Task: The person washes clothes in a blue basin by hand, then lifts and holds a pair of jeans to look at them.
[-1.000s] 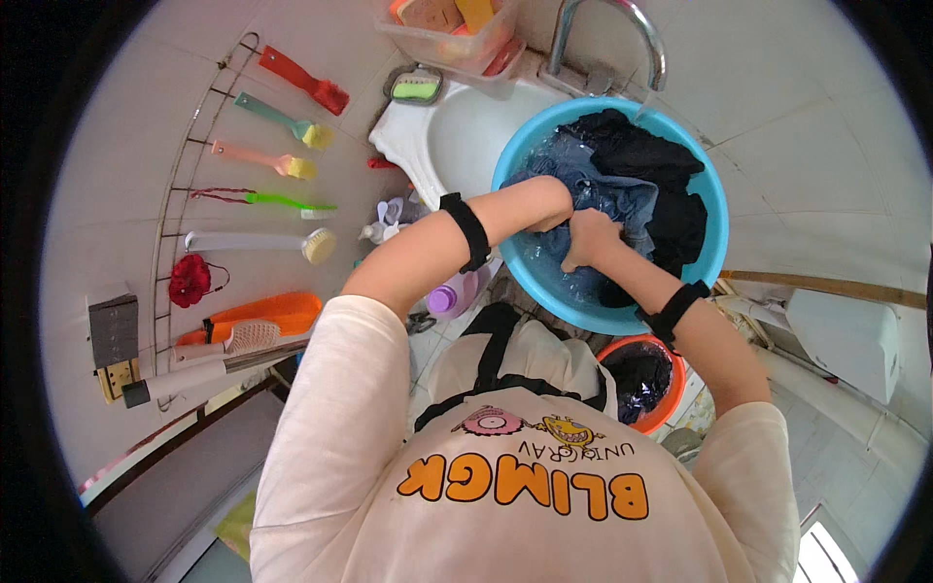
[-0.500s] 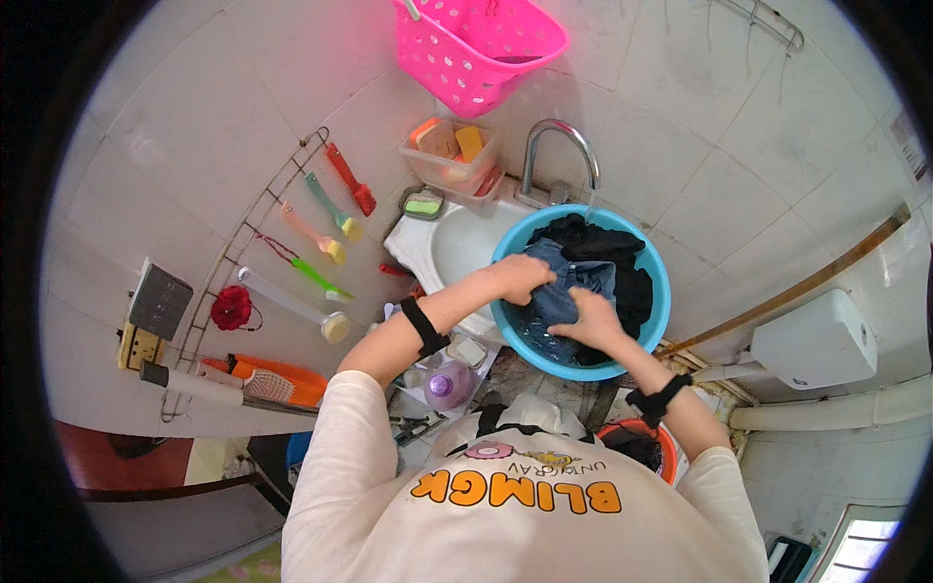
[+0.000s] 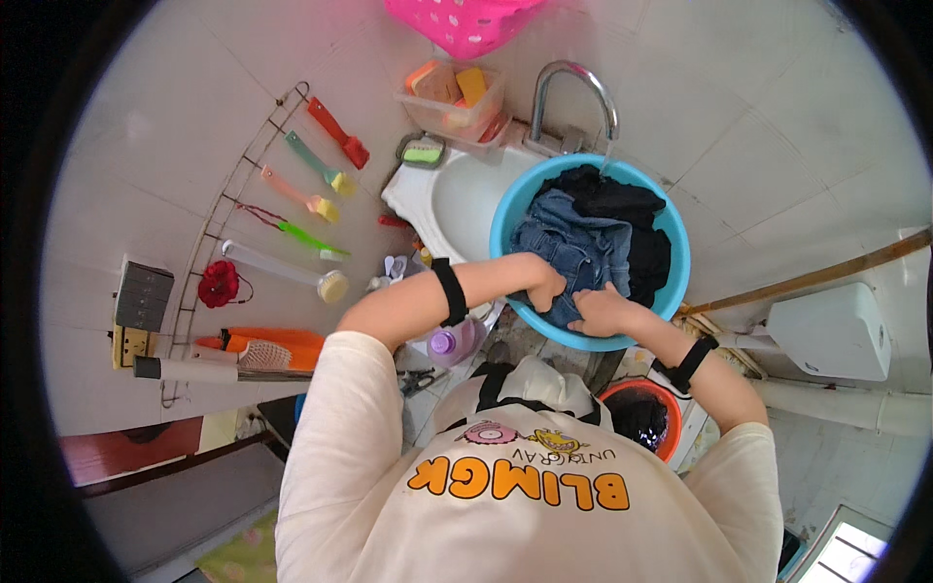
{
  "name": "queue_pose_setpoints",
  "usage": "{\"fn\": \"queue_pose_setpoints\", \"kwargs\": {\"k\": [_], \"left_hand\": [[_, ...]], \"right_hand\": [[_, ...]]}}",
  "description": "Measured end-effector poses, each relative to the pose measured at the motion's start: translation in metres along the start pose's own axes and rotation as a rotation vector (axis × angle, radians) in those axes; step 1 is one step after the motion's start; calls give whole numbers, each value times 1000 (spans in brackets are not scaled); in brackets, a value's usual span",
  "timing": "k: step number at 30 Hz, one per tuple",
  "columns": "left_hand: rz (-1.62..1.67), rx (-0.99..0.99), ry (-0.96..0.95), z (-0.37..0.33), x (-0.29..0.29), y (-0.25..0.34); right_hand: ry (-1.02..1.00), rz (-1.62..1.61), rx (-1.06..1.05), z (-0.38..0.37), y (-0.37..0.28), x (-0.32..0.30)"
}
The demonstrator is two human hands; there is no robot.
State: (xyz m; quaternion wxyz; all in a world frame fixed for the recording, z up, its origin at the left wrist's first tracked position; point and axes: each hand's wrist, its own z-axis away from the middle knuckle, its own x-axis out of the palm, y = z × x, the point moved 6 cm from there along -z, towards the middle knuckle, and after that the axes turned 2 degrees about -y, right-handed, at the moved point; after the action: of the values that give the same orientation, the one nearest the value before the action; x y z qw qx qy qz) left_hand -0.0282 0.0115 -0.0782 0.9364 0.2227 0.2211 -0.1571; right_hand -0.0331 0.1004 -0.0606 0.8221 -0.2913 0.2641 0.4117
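A round blue basin (image 3: 500, 228) rests at the right part of the white sink. Blue denim clothing (image 3: 573, 238) lies spread inside it, with black clothing (image 3: 646, 219) behind and to the right. My left hand (image 3: 544, 280) is closed at the basin's near side, its fingers curled on the denim. Close beside it, my right hand (image 3: 604, 309) has its thumb and fingers bent down onto the same denim. Above the back of the basin stands a curved chrome faucet (image 3: 573, 68), a thin stream of water falling from its spout.
The white sink (image 3: 408, 192) holds a soap dish (image 3: 422, 151) and a clear sponge box (image 3: 452, 102). Brushes hang on a wall rack (image 3: 225, 199) at left. A purple-capped bottle (image 3: 455, 342) and a red bucket (image 3: 671, 418) stand below. A wooden pole (image 3: 816, 274) leans at right.
Both hands have come toward me to the basin's near side. More of the denim now lies spread out in view. The head view has shifted, so the sink and wall sit higher.
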Motion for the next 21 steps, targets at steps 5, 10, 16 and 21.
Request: {"fn": "queue_pose_setpoints", "kwargs": {"k": [5,10,16,21], "left_hand": [[37,4,-91,-12,4,-2],[-13,16,-274,-5,-4,10],[-13,96,-285,-14,-1,10],[-86,70,-199,-19,5,8]], "right_hand": [[-148,38,2,-20,-1,3],[-217,62,-1,-32,3,11],[-293,38,5,-46,-2,15],[-215,53,37,-51,4,26]]}}
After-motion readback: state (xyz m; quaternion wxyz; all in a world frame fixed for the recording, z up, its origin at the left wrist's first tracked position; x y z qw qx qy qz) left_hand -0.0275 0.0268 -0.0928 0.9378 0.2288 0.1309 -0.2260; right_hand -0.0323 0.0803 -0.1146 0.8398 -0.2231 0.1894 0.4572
